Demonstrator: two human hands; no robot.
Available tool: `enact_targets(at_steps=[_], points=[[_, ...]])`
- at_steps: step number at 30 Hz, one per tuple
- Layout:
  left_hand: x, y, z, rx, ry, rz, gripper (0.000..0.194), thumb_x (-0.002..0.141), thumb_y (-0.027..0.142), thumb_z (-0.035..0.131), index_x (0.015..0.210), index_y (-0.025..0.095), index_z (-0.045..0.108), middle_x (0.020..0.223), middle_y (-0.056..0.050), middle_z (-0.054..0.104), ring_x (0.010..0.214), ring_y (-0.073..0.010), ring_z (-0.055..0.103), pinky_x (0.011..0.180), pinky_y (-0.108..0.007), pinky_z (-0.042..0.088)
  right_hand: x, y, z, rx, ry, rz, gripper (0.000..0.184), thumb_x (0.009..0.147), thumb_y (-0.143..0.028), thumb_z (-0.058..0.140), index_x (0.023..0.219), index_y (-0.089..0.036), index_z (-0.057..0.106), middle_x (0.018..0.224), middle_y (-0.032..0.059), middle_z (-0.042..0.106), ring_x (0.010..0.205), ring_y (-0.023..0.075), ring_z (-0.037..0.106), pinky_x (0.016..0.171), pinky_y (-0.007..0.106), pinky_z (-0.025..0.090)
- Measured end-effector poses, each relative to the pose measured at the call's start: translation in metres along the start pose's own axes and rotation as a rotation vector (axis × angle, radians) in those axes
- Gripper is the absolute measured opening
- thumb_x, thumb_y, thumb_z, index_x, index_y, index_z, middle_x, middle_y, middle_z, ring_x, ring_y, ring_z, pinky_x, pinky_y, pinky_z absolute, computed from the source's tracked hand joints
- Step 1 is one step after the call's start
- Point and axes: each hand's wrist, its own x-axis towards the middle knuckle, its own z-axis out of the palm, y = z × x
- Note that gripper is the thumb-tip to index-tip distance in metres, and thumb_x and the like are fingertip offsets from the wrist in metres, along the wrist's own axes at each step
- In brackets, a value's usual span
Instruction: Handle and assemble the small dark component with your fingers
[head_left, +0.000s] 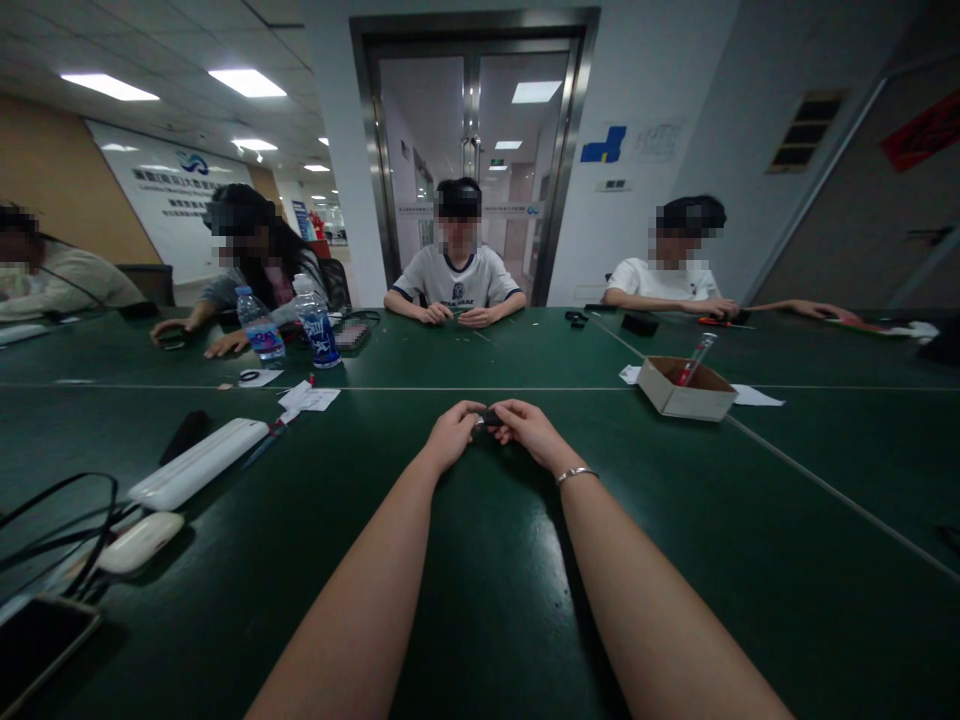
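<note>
Over the green table (480, 560), my two hands meet around a small black object with a shiny metal end (491, 419); its kind is too small to make out. My left hand (454, 437) has its fingers closed at the metal end. On the black end, my right hand (527, 430) pinches with thumb and fingers, a silver bracelet (576, 475) at its wrist. Part of the object is hidden by the fingers.
A cardboard box (686, 390) with a red-and-clear tool stands to the right. On the left lie a white power strip-like bar (202, 463), a white mouse-shaped case (142, 541), a phone (41, 645) and cables. Two bottles (319, 325) stand farther back. Several people sit around the table.
</note>
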Motion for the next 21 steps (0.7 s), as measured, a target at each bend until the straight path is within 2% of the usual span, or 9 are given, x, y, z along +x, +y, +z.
enact_targets(at_steps=[6, 12, 17, 21], points=[[-0.0010, 0.0016, 0.0014, 0.014, -0.012, 0.032, 0.029, 0.080, 0.024, 0.048, 0.103, 0.017, 0.064, 0.089, -0.004, 0.063, 0.061, -0.0106, 0.050, 0.058, -0.022, 0.041, 0.0004, -0.0001, 0.0000, -0.003, 0.010, 0.004, 0.017, 0.082, -0.027, 0.071, 0.087, -0.013, 0.063, 0.061, 0.0014, 0.064, 0.050, 0.0099, 0.060, 0.046, 0.017, 0.050], [-0.0019, -0.0009, 0.0003, 0.049, 0.008, 0.036, 0.029, 0.085, 0.027, 0.046, 0.104, 0.018, 0.065, 0.083, -0.003, 0.062, 0.059, -0.0103, 0.049, 0.059, -0.023, 0.042, -0.0010, -0.0031, 0.0021, -0.006, 0.013, 0.008, 0.013, 0.083, -0.024, 0.070, 0.087, -0.013, 0.063, 0.062, 0.0020, 0.064, 0.051, 0.0099, 0.060, 0.046, 0.016, 0.049], [-0.0023, -0.0010, 0.0002, 0.040, 0.015, 0.071, 0.030, 0.079, 0.022, 0.052, 0.106, 0.015, 0.064, 0.096, -0.006, 0.061, 0.065, -0.0109, 0.051, 0.060, -0.022, 0.044, -0.0012, -0.0031, 0.0021, -0.004, 0.018, 0.016, 0.013, 0.084, -0.023, 0.070, 0.087, -0.012, 0.063, 0.061, 0.0021, 0.064, 0.051, 0.0100, 0.059, 0.046, 0.017, 0.049], [-0.0022, -0.0015, 0.0002, 0.015, 0.000, 0.031, 0.029, 0.083, 0.026, 0.049, 0.106, 0.017, 0.064, 0.089, -0.004, 0.062, 0.065, -0.0115, 0.052, 0.059, -0.023, 0.043, -0.0009, -0.0024, 0.0015, -0.004, 0.013, 0.014, 0.013, 0.084, -0.024, 0.069, 0.088, -0.012, 0.063, 0.063, 0.0029, 0.065, 0.052, 0.0100, 0.060, 0.047, 0.017, 0.049]])
